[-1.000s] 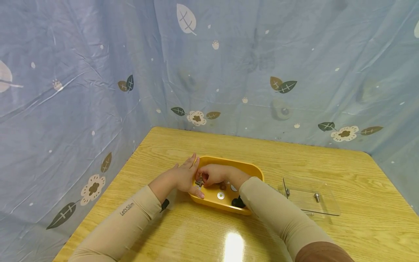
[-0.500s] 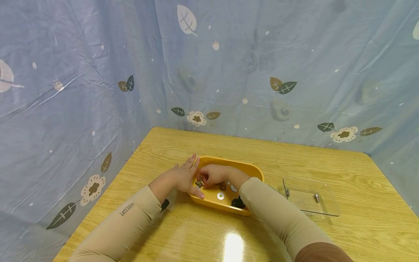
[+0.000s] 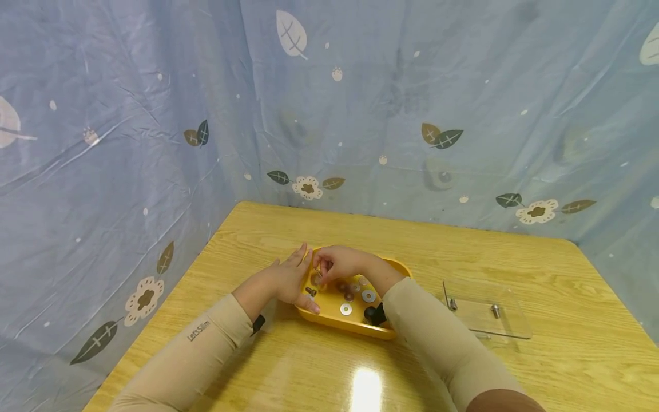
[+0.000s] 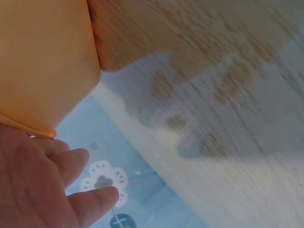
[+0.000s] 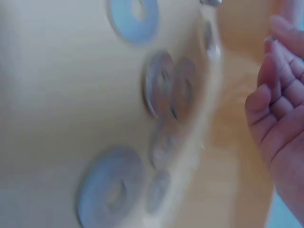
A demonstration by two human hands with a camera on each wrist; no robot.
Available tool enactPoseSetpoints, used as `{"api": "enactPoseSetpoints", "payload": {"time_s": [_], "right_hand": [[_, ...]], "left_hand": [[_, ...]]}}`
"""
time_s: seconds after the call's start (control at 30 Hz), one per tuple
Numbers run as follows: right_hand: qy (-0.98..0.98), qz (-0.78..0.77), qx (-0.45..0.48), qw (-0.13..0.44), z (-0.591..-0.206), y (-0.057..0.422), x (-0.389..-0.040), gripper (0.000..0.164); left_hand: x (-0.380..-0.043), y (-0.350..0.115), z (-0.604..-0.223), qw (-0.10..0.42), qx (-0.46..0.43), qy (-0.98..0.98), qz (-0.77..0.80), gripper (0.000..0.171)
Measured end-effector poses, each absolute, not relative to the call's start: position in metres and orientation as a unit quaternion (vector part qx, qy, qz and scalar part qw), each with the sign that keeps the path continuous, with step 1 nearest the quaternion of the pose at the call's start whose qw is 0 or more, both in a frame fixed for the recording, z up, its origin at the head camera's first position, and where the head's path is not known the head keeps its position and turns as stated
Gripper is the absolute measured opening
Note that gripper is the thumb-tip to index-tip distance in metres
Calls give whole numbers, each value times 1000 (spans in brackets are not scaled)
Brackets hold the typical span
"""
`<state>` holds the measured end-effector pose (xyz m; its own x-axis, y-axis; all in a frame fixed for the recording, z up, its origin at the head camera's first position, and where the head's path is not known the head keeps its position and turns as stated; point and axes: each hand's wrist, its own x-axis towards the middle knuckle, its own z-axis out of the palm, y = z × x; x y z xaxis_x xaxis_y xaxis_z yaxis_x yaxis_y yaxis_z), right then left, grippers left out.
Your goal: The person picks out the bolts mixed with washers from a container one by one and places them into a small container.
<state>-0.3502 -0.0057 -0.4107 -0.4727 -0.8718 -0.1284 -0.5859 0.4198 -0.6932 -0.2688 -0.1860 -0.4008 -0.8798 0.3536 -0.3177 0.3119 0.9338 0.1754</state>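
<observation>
A yellow bin [image 3: 340, 323] lies lengthwise across the table, holding loose washers [image 3: 368, 296] and a short bolt [image 3: 311, 291] at its left end. My left hand [image 3: 288, 281] rests on the bin's left end, fingers straight and spread, thumb over the front corner. Over that same end my right hand [image 3: 344, 262] pinches a small bolt [image 3: 318, 272] between thumb and fingertips; in the right wrist view only a shiny bit of it shows. Large washers [image 5: 111, 190] and smaller brown ones [image 5: 159, 85] lie below that hand.
To the right of the bin stands a clear acrylic piece [image 3: 494, 329] with a bolt [image 3: 496, 311] and another metal fastener [image 3: 452, 304] on it. A black object [image 3: 377, 314] sits in the bin's right end. A patterned curtain [image 3: 360, 114] hangs behind the wooden table [image 3: 288, 366].
My right hand has lifted and moved slightly back with a bolt from the pair at the bin's left end. One bolt stays there. My left hand has kept its place.
</observation>
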Motion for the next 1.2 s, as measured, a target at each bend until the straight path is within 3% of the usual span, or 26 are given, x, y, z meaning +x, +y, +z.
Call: {"api": "enactPoseSetpoints", "payload": {"time_s": [0.47, 0.7, 1.2], "right_hand": [[803, -324, -455, 206, -359, 53, -337, 28], [793, -363, -430, 234, -339, 101, -332, 26], [815, -400, -360, 215, -331, 192, -327, 22]], "left_hand": [[-267, -186, -404, 160, 172, 970, 58, 134], [-267, -187, -404, 163, 177, 968, 69, 135], [-266, -186, -403, 160, 181, 968, 71, 134]]}}
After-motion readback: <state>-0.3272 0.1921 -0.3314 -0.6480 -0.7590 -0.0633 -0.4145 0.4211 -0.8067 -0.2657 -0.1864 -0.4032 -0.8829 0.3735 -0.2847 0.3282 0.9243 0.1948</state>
